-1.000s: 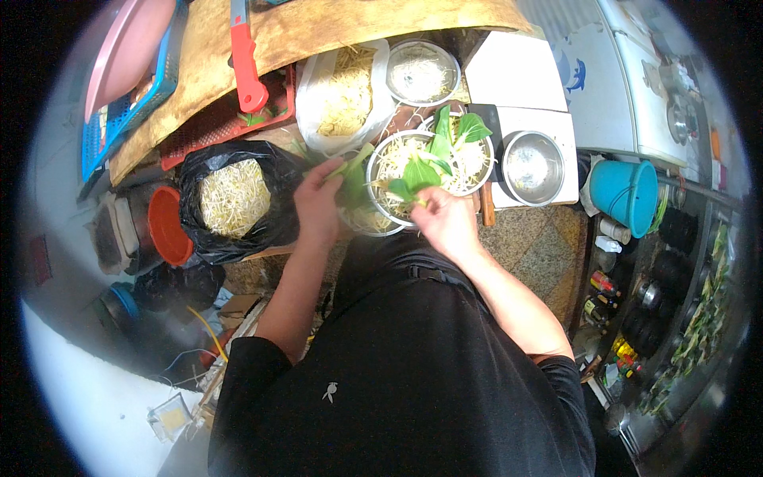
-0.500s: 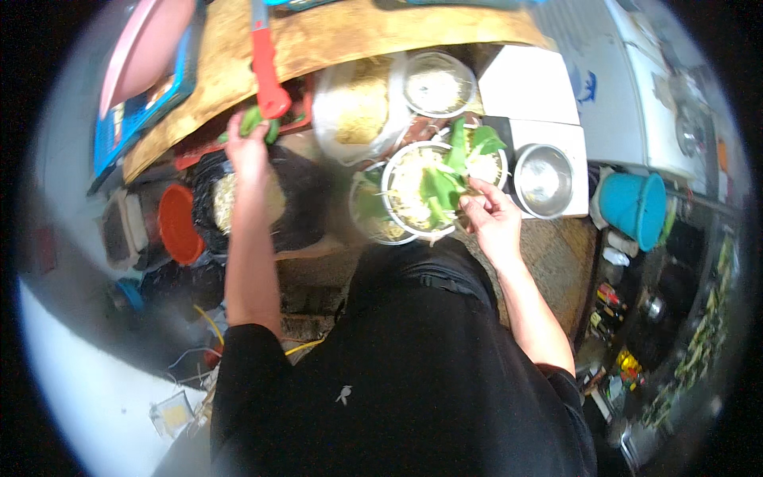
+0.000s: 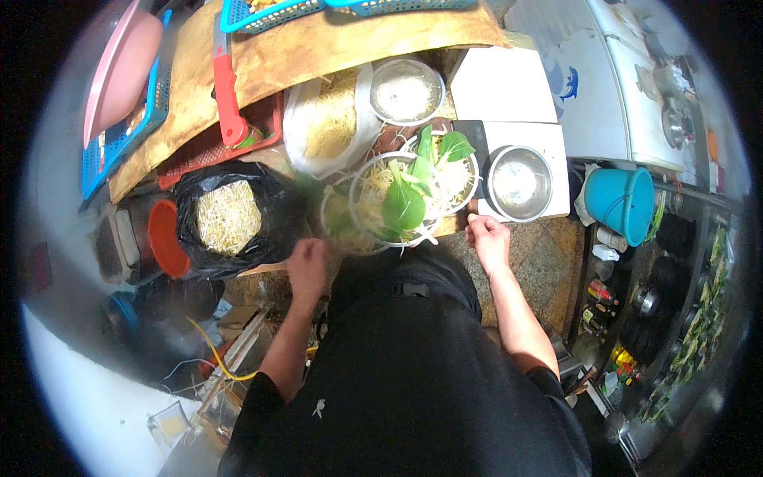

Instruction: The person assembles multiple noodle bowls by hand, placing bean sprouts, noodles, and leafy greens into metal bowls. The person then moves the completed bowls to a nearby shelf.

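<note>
Green leaf vegetables (image 3: 404,208) lie over bean sprouts (image 3: 368,187) in the middle one of three plastic bowls (image 3: 353,208) clustered at the table's front edge. More upright leaves (image 3: 456,148) rise above the bowl behind it, on the right. My left hand (image 3: 307,264) is at the front edge, left of the bowls, apart from them; its curled fingers are smeared by motion. Just right of the bowls, my right hand (image 3: 486,237) is closed with thumb and fingers together, and I cannot make out anything in it. A steel bowl (image 3: 520,183) stands beyond it.
A black plastic bag (image 3: 274,208) full of bean sprouts stands on the left, a red basket (image 3: 183,164) behind it. A red-handled knife (image 3: 226,95) lies on the wooden board (image 3: 302,48). A steel strainer-like bowl (image 3: 406,90) and a teal bucket (image 3: 624,205) are further right.
My left hand has come back from the red basket toward the front edge. My right hand has let go of the leaves and moved slightly down; the leaves now rest on the bowls.
</note>
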Motion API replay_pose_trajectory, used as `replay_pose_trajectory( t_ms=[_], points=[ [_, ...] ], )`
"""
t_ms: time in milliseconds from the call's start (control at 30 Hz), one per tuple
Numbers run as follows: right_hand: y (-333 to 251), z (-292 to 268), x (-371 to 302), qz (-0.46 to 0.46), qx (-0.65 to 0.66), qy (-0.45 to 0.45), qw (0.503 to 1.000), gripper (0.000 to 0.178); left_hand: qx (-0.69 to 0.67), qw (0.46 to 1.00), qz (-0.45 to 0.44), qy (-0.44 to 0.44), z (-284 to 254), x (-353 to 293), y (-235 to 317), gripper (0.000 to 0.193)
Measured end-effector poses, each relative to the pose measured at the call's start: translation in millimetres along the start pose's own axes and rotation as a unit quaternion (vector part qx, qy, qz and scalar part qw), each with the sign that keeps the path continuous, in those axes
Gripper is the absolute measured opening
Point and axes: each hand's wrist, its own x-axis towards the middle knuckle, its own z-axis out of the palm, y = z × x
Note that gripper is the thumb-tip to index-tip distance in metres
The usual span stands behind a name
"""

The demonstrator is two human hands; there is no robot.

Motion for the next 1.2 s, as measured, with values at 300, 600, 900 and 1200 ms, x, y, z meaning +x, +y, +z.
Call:
replay_pose_trajectory(
  t_ms=[300,600,900,1200],
  points=[
    [-17.0,13.9,31.5,0.047,0.042,0.002,0.998,0.055,-0.042,0.974,-0.178,-0.133,40.6,0.0,-37.4,0.036],
    [-22.7,24.1,57.7,0.075,0.145,-0.102,0.981,0.039,-0.218,0.957,-0.143,-0.131,59.5,42.8,-57.4,0.053],
    [-8.2,28.3,-23.1,0.066,0.272,-0.025,0.96,0.044,-0.057,0.989,-0.042,-0.128,1.1,18.7,28.0,0.034],
    [11.0,-18.2,-112.5,0.06,0.412,0.189,0.889,0.038,-0.042,0.941,0.175,-0.289,28.3,15.6,125.3,0.028]
  ],
)
